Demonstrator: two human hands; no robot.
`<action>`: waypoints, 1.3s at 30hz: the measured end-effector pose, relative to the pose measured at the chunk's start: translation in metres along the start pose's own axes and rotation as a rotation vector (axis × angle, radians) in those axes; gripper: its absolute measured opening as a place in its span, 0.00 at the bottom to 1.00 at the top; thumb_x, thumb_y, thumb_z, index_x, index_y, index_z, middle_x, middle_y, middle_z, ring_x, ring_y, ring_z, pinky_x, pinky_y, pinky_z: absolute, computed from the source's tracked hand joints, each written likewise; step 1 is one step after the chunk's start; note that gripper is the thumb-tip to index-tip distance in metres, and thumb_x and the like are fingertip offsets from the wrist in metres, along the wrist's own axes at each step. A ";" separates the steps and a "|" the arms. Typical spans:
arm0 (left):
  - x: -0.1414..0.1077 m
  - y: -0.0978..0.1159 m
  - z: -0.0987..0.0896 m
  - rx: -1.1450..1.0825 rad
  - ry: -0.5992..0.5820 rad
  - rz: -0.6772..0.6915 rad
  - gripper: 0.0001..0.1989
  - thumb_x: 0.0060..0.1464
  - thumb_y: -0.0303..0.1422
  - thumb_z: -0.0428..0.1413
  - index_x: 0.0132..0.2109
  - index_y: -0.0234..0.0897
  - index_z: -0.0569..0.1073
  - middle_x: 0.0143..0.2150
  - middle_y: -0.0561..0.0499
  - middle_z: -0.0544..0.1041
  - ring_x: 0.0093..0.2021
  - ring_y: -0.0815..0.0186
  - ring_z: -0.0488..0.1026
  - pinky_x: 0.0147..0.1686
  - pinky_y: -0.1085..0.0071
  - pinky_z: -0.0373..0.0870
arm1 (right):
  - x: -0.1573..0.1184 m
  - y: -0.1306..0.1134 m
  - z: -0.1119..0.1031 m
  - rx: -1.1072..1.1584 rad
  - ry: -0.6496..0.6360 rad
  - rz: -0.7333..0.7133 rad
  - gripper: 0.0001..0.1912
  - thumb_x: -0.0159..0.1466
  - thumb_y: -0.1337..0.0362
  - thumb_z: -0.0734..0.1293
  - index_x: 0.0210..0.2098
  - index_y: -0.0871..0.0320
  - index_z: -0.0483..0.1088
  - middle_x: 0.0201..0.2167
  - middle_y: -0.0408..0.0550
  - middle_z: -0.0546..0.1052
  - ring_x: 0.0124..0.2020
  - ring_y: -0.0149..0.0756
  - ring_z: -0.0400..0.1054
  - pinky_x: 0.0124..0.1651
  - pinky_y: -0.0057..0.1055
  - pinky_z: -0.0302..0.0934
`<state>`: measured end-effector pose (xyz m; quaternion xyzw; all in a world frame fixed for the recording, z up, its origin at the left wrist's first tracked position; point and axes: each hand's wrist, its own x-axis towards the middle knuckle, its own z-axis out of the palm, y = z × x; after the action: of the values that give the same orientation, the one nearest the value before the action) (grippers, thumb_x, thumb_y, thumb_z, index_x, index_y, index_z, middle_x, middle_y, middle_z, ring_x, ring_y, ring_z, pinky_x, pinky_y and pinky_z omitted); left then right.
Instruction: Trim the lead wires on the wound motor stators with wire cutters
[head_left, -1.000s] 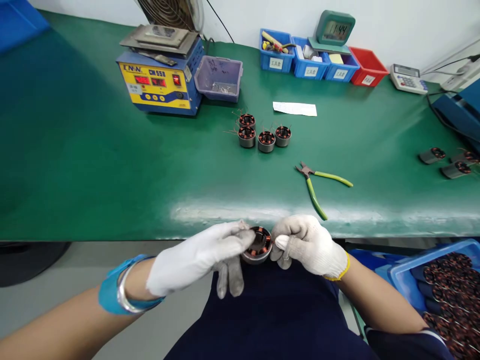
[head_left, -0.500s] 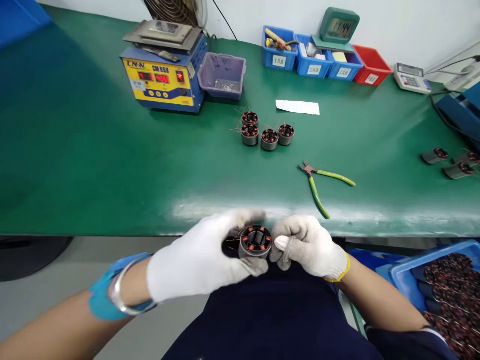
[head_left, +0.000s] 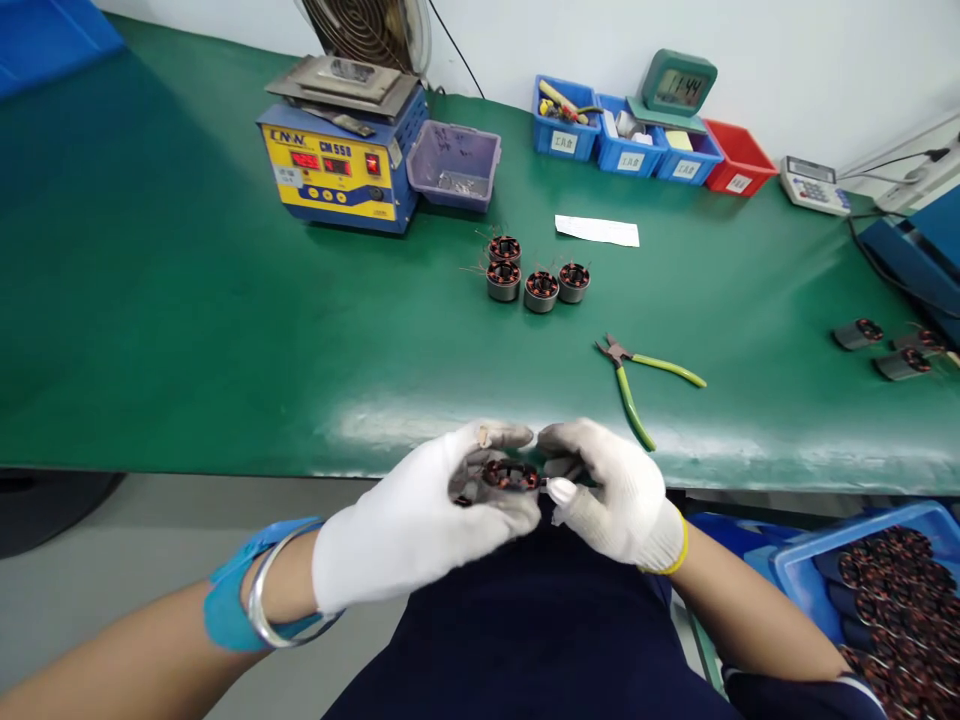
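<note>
On my feed, the round dark core with copper windings (head_left: pixel 511 475) sits between my hands, left of the spread green-handled metal pliers (head_left: pixel 617 353) and nearer me than they are. My left hand (head_left: pixel 420 510), in a white glove with grey fingertips, grips the core, fingers curved along its far side and thumb along its near side. My right hand (head_left: pixel 619 500), in a white knitted glove with a yellow cuff, is curled with its thumb at the core's right side; I can't tell whether it pinches anything. The pliers lie on the smooth green tabletop (head_left: pixel 225 350). Beyond and left of them I have four grey-sided copper-wound cores (head_left: pixel 541 293) grouped together; beyond them, a white paper strip (head_left: pixel 597 231). Well right of them lie several more cores (head_left: pixel 904 364); nearer me on that side is a core-filled blue plastic crate (head_left: pixel 787 578).
</note>
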<state>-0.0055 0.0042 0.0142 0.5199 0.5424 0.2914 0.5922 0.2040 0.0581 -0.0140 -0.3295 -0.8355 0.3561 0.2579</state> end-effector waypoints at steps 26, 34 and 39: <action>0.003 -0.011 0.012 -1.040 0.014 -0.114 0.26 0.59 0.45 0.56 0.61 0.44 0.63 0.37 0.49 0.72 0.27 0.68 0.73 0.17 0.78 0.70 | 0.027 -0.002 -0.021 -0.709 0.067 -0.809 0.06 0.63 0.66 0.67 0.41 0.61 0.71 0.37 0.51 0.79 0.35 0.37 0.73 0.44 0.39 0.71; 0.009 -0.023 0.013 -0.683 0.088 -0.025 0.17 0.59 0.46 0.56 0.40 0.33 0.70 0.34 0.49 0.71 0.32 0.68 0.72 0.27 0.76 0.70 | 0.027 -0.002 -0.021 -0.701 0.064 -0.820 0.06 0.63 0.65 0.68 0.39 0.61 0.72 0.37 0.51 0.79 0.37 0.37 0.73 0.46 0.38 0.71; 0.015 -0.021 0.011 -0.570 0.180 0.005 0.25 0.56 0.51 0.56 0.49 0.34 0.68 0.33 0.51 0.70 0.29 0.67 0.70 0.20 0.76 0.68 | 0.027 -0.002 -0.022 -0.706 0.067 -0.846 0.07 0.62 0.66 0.69 0.40 0.61 0.72 0.37 0.51 0.79 0.37 0.37 0.73 0.47 0.38 0.71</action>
<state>0.0041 0.0087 -0.0115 0.3062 0.4875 0.4783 0.6631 0.2002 0.0857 0.0064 -0.0428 -0.9551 -0.0910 0.2789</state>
